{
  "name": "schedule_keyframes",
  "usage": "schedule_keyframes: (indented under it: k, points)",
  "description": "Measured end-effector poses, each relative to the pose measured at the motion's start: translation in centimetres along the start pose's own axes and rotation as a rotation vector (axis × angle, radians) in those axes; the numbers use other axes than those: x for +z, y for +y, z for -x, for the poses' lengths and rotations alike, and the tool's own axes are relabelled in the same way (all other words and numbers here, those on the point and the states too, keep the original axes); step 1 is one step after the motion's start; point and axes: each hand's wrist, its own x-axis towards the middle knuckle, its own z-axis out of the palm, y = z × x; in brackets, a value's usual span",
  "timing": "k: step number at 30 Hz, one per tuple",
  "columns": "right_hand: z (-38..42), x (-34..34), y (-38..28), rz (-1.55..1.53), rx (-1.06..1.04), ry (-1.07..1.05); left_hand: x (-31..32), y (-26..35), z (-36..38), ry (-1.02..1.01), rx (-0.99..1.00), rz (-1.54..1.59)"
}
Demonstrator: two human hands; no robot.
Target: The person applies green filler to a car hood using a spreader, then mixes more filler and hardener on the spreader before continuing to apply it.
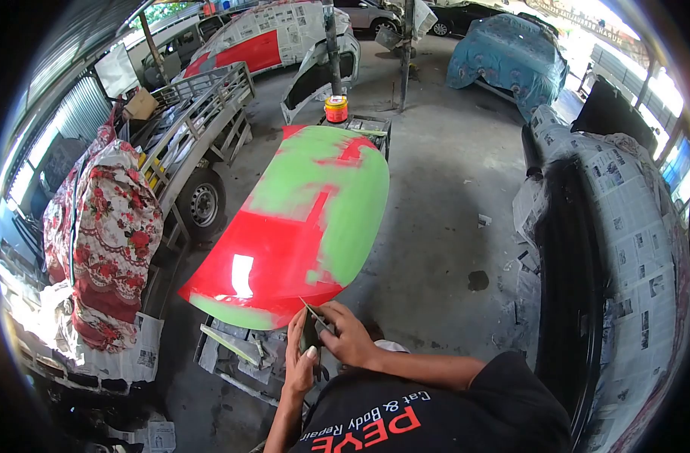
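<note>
Close to my chest, both hands meet in front of the near edge of a car hood [277,249], painted glossy red with broad patches of light green. My left hand [299,355] holds a flat dark piece [310,332] upright, thumb against its face. Beside it on the right, my right hand [349,336] is closed on a slim tool with a thin pointed tip [307,304] directed at the hood. The tool's kind is hard to make out. Dark loops show below the hands, partly hidden.
The hood lies on a stand [239,347]. Behind it is a red paint can [336,109] by a post. A pickup bed [201,113] and a flower-patterned cloth [111,241] are left. Along the right runs a newspaper-masked car [624,219]; a blue-covered car [507,57] stands farther back.
</note>
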Motion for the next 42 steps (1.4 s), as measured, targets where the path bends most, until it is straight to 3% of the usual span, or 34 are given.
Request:
schedule_keyframes:
  k: [3,4,7,9,11,13,15,16,17,19,20,23,25,26,27,28,29,31,33,35,37,38,41,42]
  points:
    - [0.4,0.4,-0.4,0.141,-0.073,-0.002,0.0,-1.6,0.7,0.099,-0.144,-0.057]
    - [1.2,0.9,-1.0,0.112,-0.101,-0.025,0.1,-2.5,1.2,0.117,-0.294,0.282]
    - [0.1,0.5,-0.4,0.107,-0.121,-0.031,-0.6,-3.0,2.2,0.049,-0.247,0.243]
    - [-1.2,-0.6,1.2,0.221,0.068,-0.070,0.2,-0.2,1.3,0.084,-0.142,0.412]
    - [-1.2,-0.7,1.2,0.068,0.083,0.009,-0.5,-1.1,2.1,0.294,-0.362,0.540]
    - [-0.9,-1.8,-1.6,0.024,0.017,0.163,-1.7,-4.1,2.4,0.314,-0.382,0.524]
    - [-0.1,-1.9,-2.7,-0.021,-0.001,0.070,-1.5,-3.9,1.4,0.473,-0.408,0.430]
    - [0.2,-1.2,-3.0,-0.086,-0.053,-0.064,0.1,-3.4,0.9,0.583,-0.325,0.423]
    - [0.5,-0.4,-3.0,-0.150,-0.107,-0.197,1.0,-3.4,0.9,0.545,-0.238,0.377]
    - [0.8,1.0,-1.7,0.003,-0.168,-0.240,0.1,-7.0,3.3,0.271,-0.154,0.127]
    - [1.0,1.2,-2.1,0.114,-0.143,-0.245,0.8,-5.2,2.3,0.350,-0.346,0.679]
    - [1.6,1.6,-2.4,0.219,-0.234,-0.287,0.7,-4.5,1.9,0.377,-0.219,0.893]
    - [1.9,1.9,-2.3,0.140,-0.237,-0.334,0.1,-6.0,1.9,0.408,-0.305,0.822]
    - [1.5,1.9,-1.5,0.194,-0.272,-0.165,0.1,-7.7,2.7,0.338,-0.249,0.643]
    - [0.7,1.5,-0.7,0.194,-0.273,-0.163,0.6,-6.0,2.0,0.271,-0.194,0.465]
    - [-0.2,0.9,0.1,0.120,-0.137,-0.103,1.0,-4.0,1.4,0.221,-0.249,0.217]
    - [-0.8,0.4,0.0,0.046,-0.001,-0.043,1.3,-0.9,0.1,0.138,-0.020,0.060]
    - [0.0,0.5,-1.2,0.051,-0.061,-0.003,0.3,-2.5,0.3,0.155,-0.085,0.122]
    - [1.4,0.7,-3.3,-0.101,-0.137,-0.191,-1.3,-4.7,1.0,0.215,-0.229,0.246]
    - [1.0,1.4,-2.9,-0.054,-0.153,-0.161,-1.4,-4.6,1.2,0.214,-0.162,0.201]
    - [-0.3,1.8,0.5,0.017,-0.128,0.062,-0.6,-1.8,0.4,0.073,-0.075,0.042]
    - [-1.1,0.7,-0.5,-0.078,0.035,0.014,-0.2,-0.1,-0.1,0.061,-0.081,0.009]
    - [0.4,0.7,-2.9,-0.182,0.028,-0.135,-1.3,-1.6,0.3,0.129,-0.131,0.103]
    - [1.1,1.3,-3.0,-0.100,-0.141,-0.147,-1.2,-1.4,0.5,0.131,-0.136,0.104]
